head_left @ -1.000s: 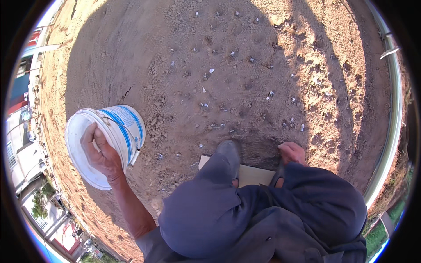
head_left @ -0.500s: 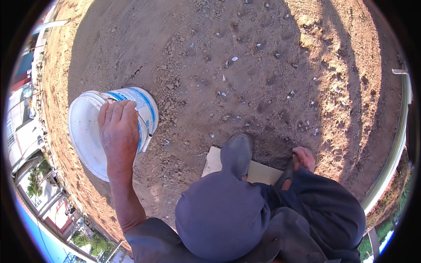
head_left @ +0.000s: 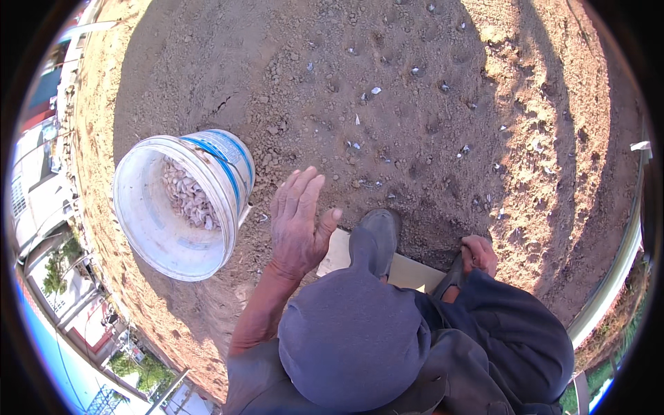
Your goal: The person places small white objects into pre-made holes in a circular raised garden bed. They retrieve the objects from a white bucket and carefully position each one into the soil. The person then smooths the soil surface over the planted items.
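My left hand is held over the soil between the bucket and my shoe, its fingers stretched out and thumb apart, holding nothing. Left of it a white bucket with blue bands leans over, its mouth facing me. Pale pinkish cloves, which look like garlic, lie inside against its wall. My right hand is low beside my right shoe, its fingers curled in; whatever they may hold is hidden. Several pale cloves or skins, such as a white one, dot the soil ahead.
My left grey shoe stands by a pale flat board. The tilled soil has small hollows and clods; my shadow covers much of it. A pale curved rail or pipe runs along the right edge. Buildings stand at far left.
My left hand has let go of the bucket's rim and moved right, opening its fingers. The bucket's mouth has turned toward me, showing the cloves. My right hand has stayed by the shoe.
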Action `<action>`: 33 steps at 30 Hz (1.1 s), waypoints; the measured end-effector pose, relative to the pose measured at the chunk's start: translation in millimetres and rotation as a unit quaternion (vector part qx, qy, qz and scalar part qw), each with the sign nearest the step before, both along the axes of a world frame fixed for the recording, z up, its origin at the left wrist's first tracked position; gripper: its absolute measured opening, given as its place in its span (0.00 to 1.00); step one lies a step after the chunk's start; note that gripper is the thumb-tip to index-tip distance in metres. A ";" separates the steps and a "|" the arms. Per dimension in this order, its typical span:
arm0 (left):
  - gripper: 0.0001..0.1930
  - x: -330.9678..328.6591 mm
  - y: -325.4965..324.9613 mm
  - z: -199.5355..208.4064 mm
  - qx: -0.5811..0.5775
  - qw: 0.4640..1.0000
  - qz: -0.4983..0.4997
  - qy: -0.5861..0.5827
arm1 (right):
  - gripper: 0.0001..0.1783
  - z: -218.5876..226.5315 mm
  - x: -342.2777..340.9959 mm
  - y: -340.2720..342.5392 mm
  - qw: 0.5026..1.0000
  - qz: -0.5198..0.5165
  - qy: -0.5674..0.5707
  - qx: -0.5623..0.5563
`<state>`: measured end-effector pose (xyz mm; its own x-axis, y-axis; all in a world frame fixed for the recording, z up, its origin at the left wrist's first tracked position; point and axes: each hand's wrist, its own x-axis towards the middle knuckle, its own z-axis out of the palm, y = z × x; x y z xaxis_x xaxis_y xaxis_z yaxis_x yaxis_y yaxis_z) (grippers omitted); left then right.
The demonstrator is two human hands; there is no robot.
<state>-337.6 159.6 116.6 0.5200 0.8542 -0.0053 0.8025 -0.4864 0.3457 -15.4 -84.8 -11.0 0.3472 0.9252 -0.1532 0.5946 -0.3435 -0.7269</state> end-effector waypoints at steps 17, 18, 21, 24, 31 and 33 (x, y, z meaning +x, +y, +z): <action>0.41 26.5 129.4 -213.6 0.079 0.971 0.205 0.094 | 0.13 17.6 20.3 -35.9 0.996 -0.056 0.047 -0.061; 0.41 33.5 144.2 -213.1 0.079 0.973 0.197 0.094 | 0.13 18.4 20.2 -38.3 0.993 -0.076 0.056 -0.073; 0.41 58.5 188.0 -214.8 0.098 0.977 0.167 0.089 | 0.11 13.5 22.3 -59.3 0.987 -0.117 0.041 -0.103; 0.41 81.7 229.4 -217.2 0.123 0.981 0.134 0.073 | 0.12 4.4 19.9 -88.8 0.970 -0.193 0.040 -0.141; 0.42 116.1 313.7 -210.4 0.080 0.990 0.088 0.076 | 0.12 4.5 15.2 -153.0 0.886 -0.337 0.236 -0.213; 0.42 118.2 327.2 -209.5 0.085 0.990 0.066 0.095 | 0.14 8.4 11.9 -156.6 0.859 -0.362 0.244 -0.266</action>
<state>-219.5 486.8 -92.9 0.4070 0.9116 0.0583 0.9057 -0.4110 0.1042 -3.5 -241.4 -2.6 0.5764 0.2476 -0.7788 -0.2469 -0.8557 -0.4548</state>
